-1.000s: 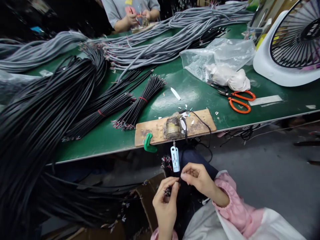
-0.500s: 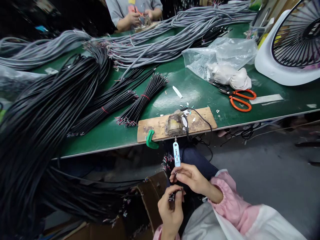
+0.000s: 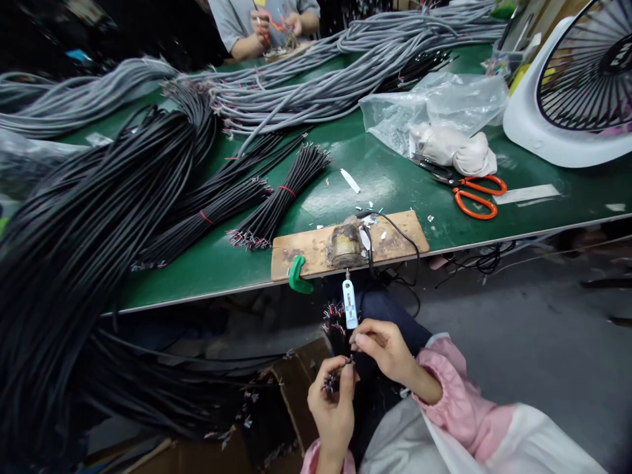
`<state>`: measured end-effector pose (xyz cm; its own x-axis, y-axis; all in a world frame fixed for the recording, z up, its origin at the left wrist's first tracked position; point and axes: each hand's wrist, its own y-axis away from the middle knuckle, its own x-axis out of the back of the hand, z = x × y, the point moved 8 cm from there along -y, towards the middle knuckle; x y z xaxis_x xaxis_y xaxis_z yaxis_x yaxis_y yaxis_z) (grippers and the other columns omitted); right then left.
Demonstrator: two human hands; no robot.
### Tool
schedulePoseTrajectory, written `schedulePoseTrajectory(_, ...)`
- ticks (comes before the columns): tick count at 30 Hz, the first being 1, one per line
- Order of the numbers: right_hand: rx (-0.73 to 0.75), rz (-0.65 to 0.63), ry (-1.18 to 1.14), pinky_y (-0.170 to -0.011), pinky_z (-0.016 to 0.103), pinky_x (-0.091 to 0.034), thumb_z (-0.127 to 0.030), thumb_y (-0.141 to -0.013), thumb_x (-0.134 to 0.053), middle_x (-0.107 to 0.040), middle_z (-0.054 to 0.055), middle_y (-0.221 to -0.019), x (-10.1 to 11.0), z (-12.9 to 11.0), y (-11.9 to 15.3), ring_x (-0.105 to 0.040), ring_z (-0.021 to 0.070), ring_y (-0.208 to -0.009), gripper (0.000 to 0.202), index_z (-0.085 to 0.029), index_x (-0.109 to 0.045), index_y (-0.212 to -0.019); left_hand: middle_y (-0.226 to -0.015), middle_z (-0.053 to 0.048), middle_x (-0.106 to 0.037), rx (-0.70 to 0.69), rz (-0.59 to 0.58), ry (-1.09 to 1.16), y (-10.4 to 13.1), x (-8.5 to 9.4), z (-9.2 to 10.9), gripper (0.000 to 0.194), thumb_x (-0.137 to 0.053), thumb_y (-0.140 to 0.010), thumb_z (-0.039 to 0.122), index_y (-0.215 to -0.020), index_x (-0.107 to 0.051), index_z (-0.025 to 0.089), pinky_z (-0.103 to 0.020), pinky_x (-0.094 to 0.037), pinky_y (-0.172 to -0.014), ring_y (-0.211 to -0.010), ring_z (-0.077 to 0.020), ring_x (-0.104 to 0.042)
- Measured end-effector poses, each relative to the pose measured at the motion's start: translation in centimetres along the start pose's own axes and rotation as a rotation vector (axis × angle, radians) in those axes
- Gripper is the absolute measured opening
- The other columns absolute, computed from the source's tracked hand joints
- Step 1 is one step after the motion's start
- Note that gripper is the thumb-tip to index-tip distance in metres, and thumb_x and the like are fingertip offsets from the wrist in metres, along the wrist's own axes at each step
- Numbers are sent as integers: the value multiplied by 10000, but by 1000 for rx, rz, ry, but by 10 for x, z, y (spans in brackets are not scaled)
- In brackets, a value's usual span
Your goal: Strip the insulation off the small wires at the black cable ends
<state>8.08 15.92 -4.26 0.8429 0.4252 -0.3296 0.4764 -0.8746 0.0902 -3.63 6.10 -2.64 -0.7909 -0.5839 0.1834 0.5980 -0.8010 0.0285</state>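
I view a long, glossy green surface whose near edge slants upward from left to right beyond my hands. A grey floor gives open room for moving to the right of my hands, below that edge. A large heap of thin black cables covers the left end and hangs over the edge, obstructing that side. A broad run of thick grey cables crosses the far part; a co-worker in a grey top is behind it. A white plastic fan with a black grille limits the far right. A brown cardboard box stands low, left of my hands. A crumpled clear plastic bag lies left of the fan. A flat wooden board lies along the near edge, carrying a rounded, grimy yellow-brown lump. Slim black cable bundles with red ties lie behind the board's left end; between them and the orange-handled scissors is further working room.

My left hand has its fingers clenched around dark cables with stripped, coloured ends. My right hand has its fingers drawn together just above these; I cannot tell whether they grasp a wire. A narrow light-blue tool extends from the lump past the edge, near the right fingertips. A green hooked clamp projects at the board's left front edge.
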Motion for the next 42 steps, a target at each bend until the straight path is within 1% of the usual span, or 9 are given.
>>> schedulePoseTrajectory(4,63,-12,34,-621,243,-493,-422,-915,-695,-669,33,-717,0,-10,0,-619,139,-643,303,-148,-704,-786,-599,-6,-671,-20,-19,-39,-4,1,2,215,-732,-864,376,-802,-713,172,-211,-501,-469,-483,-148,-629)
schedulePoseTrajectory(8,175,-81,120,-608,243,-473,-314,-865,-746,-670,46,-751,-9,-22,2,-597,143,-656,177,-140,-739,-834,-556,12,-635,-93,-87,-105,-6,-5,14,185,-719,-861,316,-744,-704,174,-202,-485,-474,-468,-138,-598)
schedulePoseTrajectory(11,215,-75,171,-611,250,-474,-263,-874,-723,-672,54,-742,-10,-25,3,-600,150,-662,147,-140,-734,-794,-548,13,-626,-130,-99,-143,-7,-6,20,210,-703,-865,297,-695,-688,176,-198,-476,-477,-469,-135,-583)
schedulePoseTrajectory(18,213,-43,217,-579,248,-442,-282,-884,-716,-639,34,-691,-8,-26,2,-567,141,-618,214,-150,-689,-717,-554,11,-613,-119,-87,-126,-9,-7,17,237,-684,-881,315,-690,-678,174,-204,-460,-471,-474,-136,-559)
schedulePoseTrajectory(24,219,-20,310,-529,243,-340,-274,-921,-638,-494,-25,-604,-11,-28,5,-452,110,-549,339,-174,-533,-615,-497,42,-533,-123,-126,-172,-7,-11,22,319,-673,-889,307,-604,-605,182,-189,-396,-443,-435,-110,-486)
schedulePoseTrajectory(28,179,21,307,-493,240,-291,-337,-949,-615,-426,-45,-585,-10,-22,5,-392,98,-520,423,-189,-455,-586,-475,39,-526,-125,-122,-164,-7,-14,27,370,-678,-887,350,-569,-593,181,-192,-388,-431,-420,-110,-477)
schedulePoseTrajectory(34,211,-17,284,-566,262,-413,-379,-944,-661,-591,16,-680,-8,-29,3,-532,142,-614,307,-171,-653,-718,-526,28,-555,-10,-63,-90,-7,-8,16,309,-684,-903,406,-709,-687,165,-197,-401,-444,-444,-113,-499)
schedulePoseTrajectory(39,244,-36,321,-628,294,-478,-318,-979,-603,-683,64,-754,-9,-36,2,-617,179,-680,261,-168,-704,-791,-573,18,-601,33,-54,-27,-8,-6,9,273,-705,-891,414,-781,-723,165,-190,-422,-439,-451,-108,-507)
schedulePoseTrajectory(42,224,5,310,-614,289,-481,-278,-958,-629,-705,69,-756,-9,-32,3,-632,179,-669,217,-165,-721,-797,-587,24,-591,29,-29,-10,-9,-4,8,258,-738,-863,416,-803,-727,165,-190,-424,-440,-455,-104,-503)
